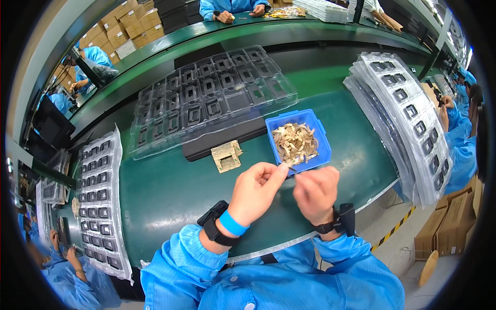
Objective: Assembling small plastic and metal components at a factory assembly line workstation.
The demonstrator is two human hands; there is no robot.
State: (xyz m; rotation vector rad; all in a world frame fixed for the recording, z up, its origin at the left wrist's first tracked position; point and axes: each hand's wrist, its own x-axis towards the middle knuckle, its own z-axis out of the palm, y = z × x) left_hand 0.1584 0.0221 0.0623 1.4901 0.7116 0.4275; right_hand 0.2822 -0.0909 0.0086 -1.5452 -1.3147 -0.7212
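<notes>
My left hand (257, 189) is closed in a pinch, thumb against forefinger, at the near edge of a blue plastic bin (323, 140). A small dark sliver shows at its fingertips, too small to name. Just to the right, my right hand (317, 192) is curled with its fingers drawn together, slightly blurred; whatever it pinches is hidden. Crumpled beige and grey paper-like strips (294, 143) fill much of the bin. Left of the bin lies a small stack of beige sheets (226, 157) with a rectangular opening, touched by neither hand.
A large clear tray (243, 95) of black rectangular frames rests beyond on a dark bar (199, 150). Another tray of black parts (98, 196) stands at left; stacked trays (405, 111) lean at right. Other people in blue work around the green table (170, 206).
</notes>
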